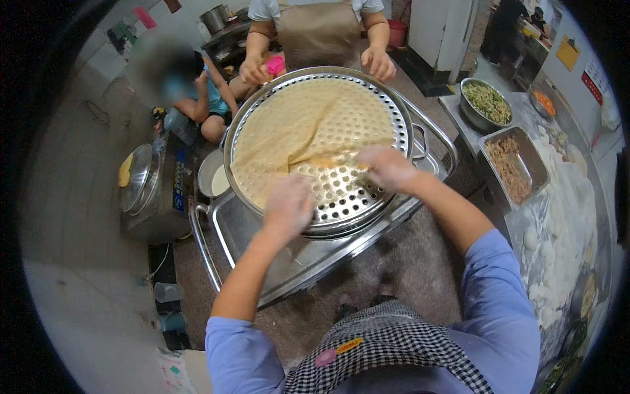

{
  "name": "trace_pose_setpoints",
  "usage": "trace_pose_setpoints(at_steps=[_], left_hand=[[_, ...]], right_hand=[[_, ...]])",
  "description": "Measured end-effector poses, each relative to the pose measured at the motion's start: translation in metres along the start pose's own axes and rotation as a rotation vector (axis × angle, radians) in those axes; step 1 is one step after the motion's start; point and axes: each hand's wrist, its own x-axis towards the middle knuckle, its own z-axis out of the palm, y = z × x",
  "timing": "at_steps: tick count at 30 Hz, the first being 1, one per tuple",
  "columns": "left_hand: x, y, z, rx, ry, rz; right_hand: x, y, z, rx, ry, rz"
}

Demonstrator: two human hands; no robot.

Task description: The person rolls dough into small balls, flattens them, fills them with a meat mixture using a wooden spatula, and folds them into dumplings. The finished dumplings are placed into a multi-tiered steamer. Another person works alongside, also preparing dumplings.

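A large round steel steamer tray (344, 189) with many holes stands on a steel trolley (295, 276). A thin, damp-looking steamer cloth (315, 113) covers most of it, with a fold running across and its near right part drawn back from the holes. My left hand (290, 202), dusted with flour, grips the cloth's near edge at the front of the tray. My right hand (389, 167), blurred, is at the cloth's right edge; its fingers seem closed on the cloth.
Across the tray stands a co-worker in an apron (320, 34), hands near the rim. Another person (211, 98) sits at the left. A bowl of white liquid (216, 175) is beside the tray. Right, a floury worktop (561, 236) bears a bowl of green filling (487, 103) and a meat-filling pan (514, 165).
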Motion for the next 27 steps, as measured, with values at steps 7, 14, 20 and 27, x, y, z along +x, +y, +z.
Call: trace_pose_setpoints(at_steps=[7, 14, 20, 27], left_hand=[[-0.010, 0.037, 0.033, -0.217, -0.408, 0.204], [0.003, 0.042, 0.039, -0.115, -0.221, 0.075], [-0.022, 0.049, 0.045, 0.001, -0.160, 0.166], [-0.026, 0.057, 0.036, -0.187, -0.216, 0.190]], right_hand=[[-0.015, 0.018, -0.019, 0.050, -0.558, 0.251], [0.018, 0.088, -0.007, -0.220, -0.072, 0.277], [0.025, 0.081, -0.016, -0.623, -0.420, 0.469], [-0.007, 0.079, -0.013, -0.469, -0.295, 0.515]])
